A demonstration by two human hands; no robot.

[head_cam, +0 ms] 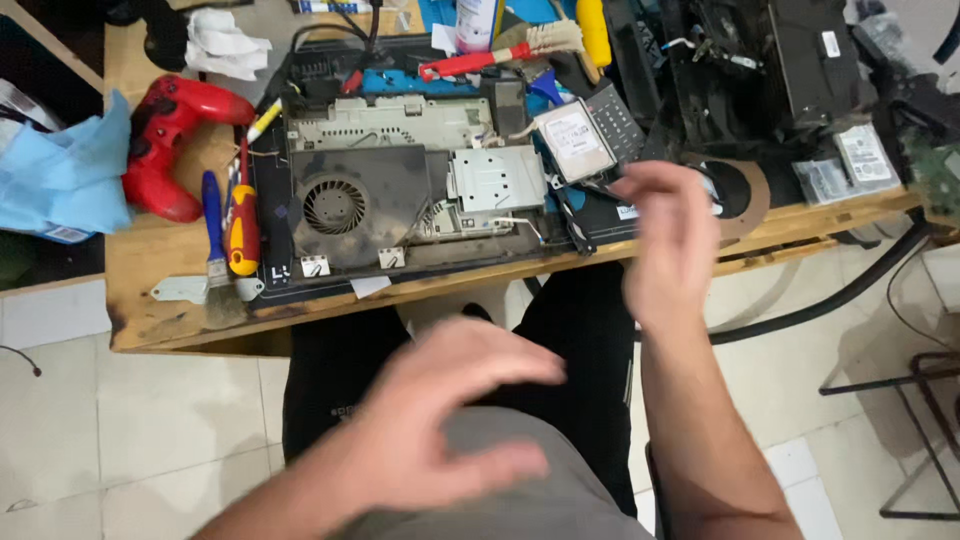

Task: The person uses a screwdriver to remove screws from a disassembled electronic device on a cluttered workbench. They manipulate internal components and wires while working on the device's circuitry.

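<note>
An opened game console (400, 195) lies on a dark mat on the wooden bench, its fan (335, 205) and metal shielding exposed. A silver hard drive (575, 140) rests at its right end. My right hand (668, 240) hovers blurred at the bench's front edge, just below the drive, fingers apart and holding nothing. My left hand (445, 415) is lower, over my lap, fingers spread and empty, also blurred.
A red game controller (170, 140) and blue cloth (60, 170) lie at the left. A red-and-yellow screwdriver (243, 225) and a blue brush (215, 250) sit beside the console. Black housing parts (770, 70) crowd the right. A red brush (500, 55) lies behind.
</note>
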